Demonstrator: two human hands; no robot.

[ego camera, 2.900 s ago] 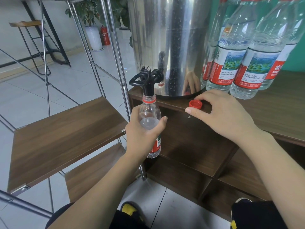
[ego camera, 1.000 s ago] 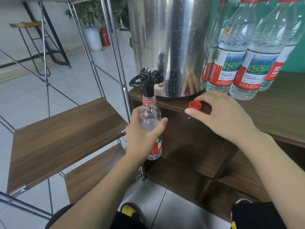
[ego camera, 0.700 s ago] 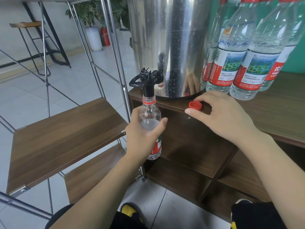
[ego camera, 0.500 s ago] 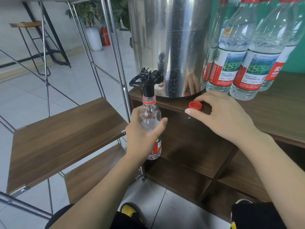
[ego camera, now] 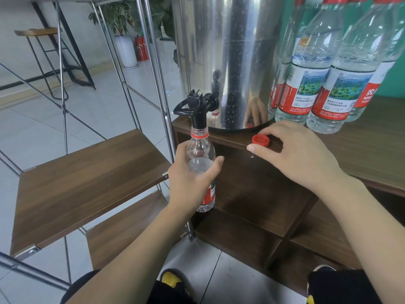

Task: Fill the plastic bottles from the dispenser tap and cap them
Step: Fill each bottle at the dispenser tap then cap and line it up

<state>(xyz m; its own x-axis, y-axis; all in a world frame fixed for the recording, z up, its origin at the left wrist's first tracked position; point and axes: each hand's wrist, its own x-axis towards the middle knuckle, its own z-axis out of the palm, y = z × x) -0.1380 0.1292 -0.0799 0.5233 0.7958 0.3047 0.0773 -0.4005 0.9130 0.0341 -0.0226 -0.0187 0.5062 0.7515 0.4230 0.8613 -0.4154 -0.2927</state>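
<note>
Now the filling is in progress: the left hand wraps its fingers round the bottle, held upright with its mouth under the tap; water stands near the shoulder. The right hand rests on the shelf, fingertips pinching the red cap. Capping is left; several capped bottles stand behind. Compared with earlier frames, the water level is slightly higher; both hands stay in place.

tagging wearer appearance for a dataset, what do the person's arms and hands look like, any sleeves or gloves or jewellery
Both forearms are bare with no sleeve in view. The left hand and right hand wear no gloves, and no rings, watch or bracelet show. Fingernails look short and unpainted.
</note>
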